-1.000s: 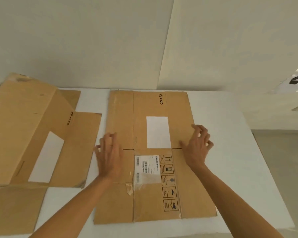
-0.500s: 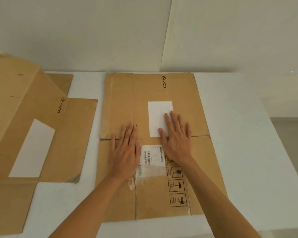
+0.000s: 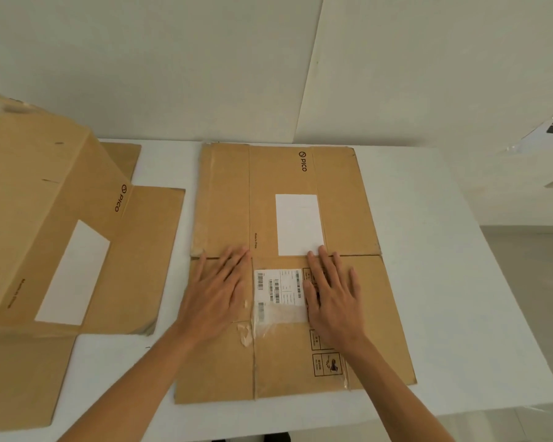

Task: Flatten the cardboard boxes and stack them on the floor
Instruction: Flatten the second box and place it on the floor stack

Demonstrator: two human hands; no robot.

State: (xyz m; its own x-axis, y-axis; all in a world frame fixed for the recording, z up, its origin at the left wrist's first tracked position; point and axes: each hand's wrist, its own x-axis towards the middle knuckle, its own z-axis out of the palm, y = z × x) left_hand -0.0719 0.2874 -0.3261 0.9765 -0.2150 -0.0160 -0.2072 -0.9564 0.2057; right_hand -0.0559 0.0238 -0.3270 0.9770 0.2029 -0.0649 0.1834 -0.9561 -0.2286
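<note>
The flattened brown cardboard box (image 3: 288, 269), printed PICO near its far edge, lies flat on the white table (image 3: 460, 282), roughly centred in front of the person, its long axis running away from the body toward the wall (image 3: 173, 59); near edge close to the table's front edge, far edge close to the wall. A blank white rectangular label (image 3: 298, 224) sits on the far half; a white barcode shipping label under clear tape (image 3: 280, 287) sits on the near half. Left hand (image 3: 219, 296) rests palm-down on the left of the barcode label, fingers extended and slightly spread, tips reaching the cross seam where the flaps meet. Right hand (image 3: 332, 298) rests palm-down on the right of that label, fingers splayed, covering part of the printed handling symbols. Neither hand grips anything; both press flat, directly on top of the box, about equally near its middle. Judgement: the flattening of this box looks finished or nearly so; lifting it would call for moving the hands outward to the long side edges, left and right. Beside it on the left, well clear of the hands, a second brown cardboard box still partly standing (image 3: 45, 224), flaps spread on the table, not yet flattened. The grey floor (image 3: 524, 250) shows beyond the table's right edge; no stack visible there.
</note>
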